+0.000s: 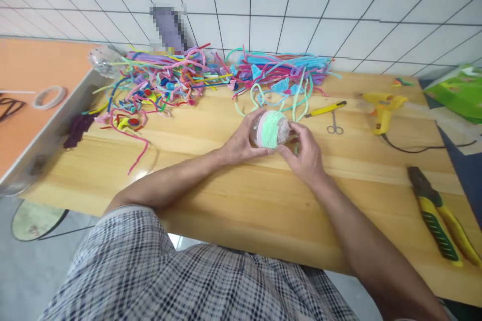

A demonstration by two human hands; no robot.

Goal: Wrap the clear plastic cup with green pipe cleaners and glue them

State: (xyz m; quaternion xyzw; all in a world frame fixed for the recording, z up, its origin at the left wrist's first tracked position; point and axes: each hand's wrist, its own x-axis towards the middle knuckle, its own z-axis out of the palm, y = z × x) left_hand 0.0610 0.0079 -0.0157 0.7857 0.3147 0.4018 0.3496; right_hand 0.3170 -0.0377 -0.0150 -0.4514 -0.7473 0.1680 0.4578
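Observation:
Between both hands is a clear round ball [271, 129] with pale pink and mint green fuzzy strands wrapped around its middle. My left hand [244, 138] curls around its left end, thumb along the lower side. The right end is gripped by my right hand [304, 150], with fingers above and thumb below. Just behind the ball, loose mint green pipe cleaners [301, 95] loop over the table. A yellow cutter knife [327, 108] and small scissors [334, 125] lie a little to the right of my right hand.
Piles of coloured pipe cleaners [161, 80] line the wall. Rightward lie a yellow glue gun [384, 110] with a black cord and large yellow-green pliers [433, 210]. Another clear ball [103, 60] sits far left, near a roll of white tape [48, 97] on an orange surface.

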